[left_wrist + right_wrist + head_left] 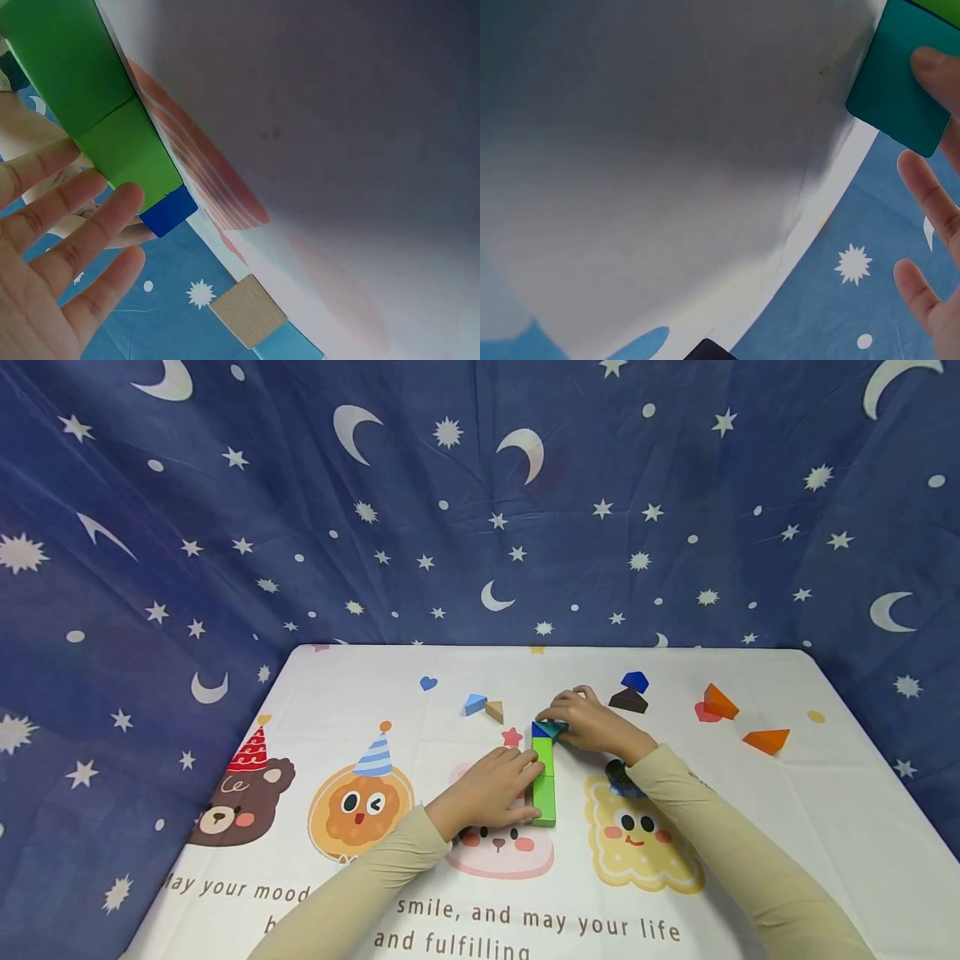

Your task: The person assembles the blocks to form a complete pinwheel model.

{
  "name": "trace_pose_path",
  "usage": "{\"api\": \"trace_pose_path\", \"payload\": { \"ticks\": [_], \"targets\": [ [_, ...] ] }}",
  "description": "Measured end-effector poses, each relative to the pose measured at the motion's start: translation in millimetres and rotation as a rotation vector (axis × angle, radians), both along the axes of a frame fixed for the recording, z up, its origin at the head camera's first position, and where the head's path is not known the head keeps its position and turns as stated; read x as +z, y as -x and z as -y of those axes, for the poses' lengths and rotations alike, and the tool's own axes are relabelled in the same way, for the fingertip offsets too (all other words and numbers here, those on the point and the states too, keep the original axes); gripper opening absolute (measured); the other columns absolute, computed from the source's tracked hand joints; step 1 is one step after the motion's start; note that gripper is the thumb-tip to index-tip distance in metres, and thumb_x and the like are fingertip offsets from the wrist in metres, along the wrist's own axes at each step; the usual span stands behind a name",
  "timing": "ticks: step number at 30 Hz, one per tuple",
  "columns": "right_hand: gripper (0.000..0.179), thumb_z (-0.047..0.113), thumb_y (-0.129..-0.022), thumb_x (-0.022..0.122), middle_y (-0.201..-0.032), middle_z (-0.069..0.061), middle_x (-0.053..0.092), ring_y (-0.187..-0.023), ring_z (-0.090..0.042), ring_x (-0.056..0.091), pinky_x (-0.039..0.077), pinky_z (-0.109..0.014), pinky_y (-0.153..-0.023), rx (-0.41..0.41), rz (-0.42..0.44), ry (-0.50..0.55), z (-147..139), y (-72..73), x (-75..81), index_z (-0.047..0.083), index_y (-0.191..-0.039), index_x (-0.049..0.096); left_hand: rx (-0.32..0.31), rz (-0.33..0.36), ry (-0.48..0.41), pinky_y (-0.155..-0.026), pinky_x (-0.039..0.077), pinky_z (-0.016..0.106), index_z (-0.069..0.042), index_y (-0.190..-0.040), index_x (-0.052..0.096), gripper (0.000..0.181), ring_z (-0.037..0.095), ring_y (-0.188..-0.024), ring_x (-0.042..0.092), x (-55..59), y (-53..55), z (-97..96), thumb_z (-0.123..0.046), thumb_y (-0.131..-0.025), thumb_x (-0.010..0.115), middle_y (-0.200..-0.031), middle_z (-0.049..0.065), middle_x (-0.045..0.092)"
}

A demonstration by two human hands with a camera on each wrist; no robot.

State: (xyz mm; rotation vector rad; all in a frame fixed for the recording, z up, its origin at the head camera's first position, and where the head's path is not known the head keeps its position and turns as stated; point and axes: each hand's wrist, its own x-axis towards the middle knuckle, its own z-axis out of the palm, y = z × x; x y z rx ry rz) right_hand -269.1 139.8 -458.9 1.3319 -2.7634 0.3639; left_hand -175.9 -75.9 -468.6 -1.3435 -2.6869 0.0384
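Two light green blocks, a near one [544, 803] and a far one [546, 758], stand end to end in a row on the table. A dark blue block [537, 732] touches their far end. Along the left side of the row, my left hand [487, 787] rests its fingertips on the green blocks, fingers spread and fairly straight in the left wrist view. My right hand [588, 720] pinches a teal triangular block [896, 82] beside the blue one, its thumb on the teal face. In the head view the fingers partly hide the teal block.
Left of the row lie a light blue block [475, 704] and a tan wooden block [495, 712]. Beyond my right hand are a blue block [635, 682] and a dark brown block [628, 700]. Two orange blocks, one farther [720, 702] and one nearer [767, 742], lie at right.
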Motion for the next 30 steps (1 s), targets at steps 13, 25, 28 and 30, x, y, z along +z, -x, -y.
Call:
{"api": "trace_pose_path", "payload": {
  "ticks": [13,25,28,30],
  "targets": [
    [0.039,0.014,-0.075,0.076,-0.105,-0.005,0.068,-0.106,-0.024,0.056,0.032,-0.054,-0.099,-0.006,0.014,-0.009,1.2,0.3,-1.6,0.012,-0.113,0.067,0.008,0.008,0.014,-0.101,0.041,0.032,-0.015,-0.125,0.049,0.058,0.015,-0.108,0.053,0.6,-0.3,-0.8,-0.059,-0.087,0.050,-0.122,0.000,0.052],
    [0.039,0.013,-0.075,0.076,-0.105,-0.005,0.068,-0.107,-0.024,0.056,0.032,-0.054,-0.100,-0.011,0.012,-0.008,1.2,0.0,-3.4,0.011,-0.113,0.066,0.011,0.020,0.019,-0.103,0.040,0.032,-0.014,-0.126,0.048,0.058,0.016,-0.109,0.053,2.4,-1.3,-0.8,-0.059,-0.088,0.049,-0.122,0.000,0.052],
    [0.039,0.014,-0.075,0.076,-0.105,-0.005,0.068,-0.106,-0.024,0.057,0.032,-0.054,-0.099,-0.008,0.001,-0.013,1.2,0.2,-4.4,0.011,-0.113,0.067,0.010,0.015,0.017,-0.102,0.040,0.032,-0.014,-0.125,0.048,0.058,0.016,-0.108,0.053,2.4,-1.5,-0.7,-0.059,-0.088,0.050,-0.122,0.000,0.052],
    [0.039,0.014,-0.075,0.077,-0.104,-0.005,0.068,-0.106,-0.024,0.057,0.032,-0.054,-0.099,-0.007,-0.008,-0.015,1.2,0.1,-4.9,0.011,-0.113,0.067,0.008,0.012,0.014,-0.102,0.040,0.032,-0.014,-0.125,0.048,0.058,0.016,-0.108,0.053,2.2,-1.5,-0.7,-0.059,-0.088,0.050,-0.122,0.000,0.052]
  ]
}}
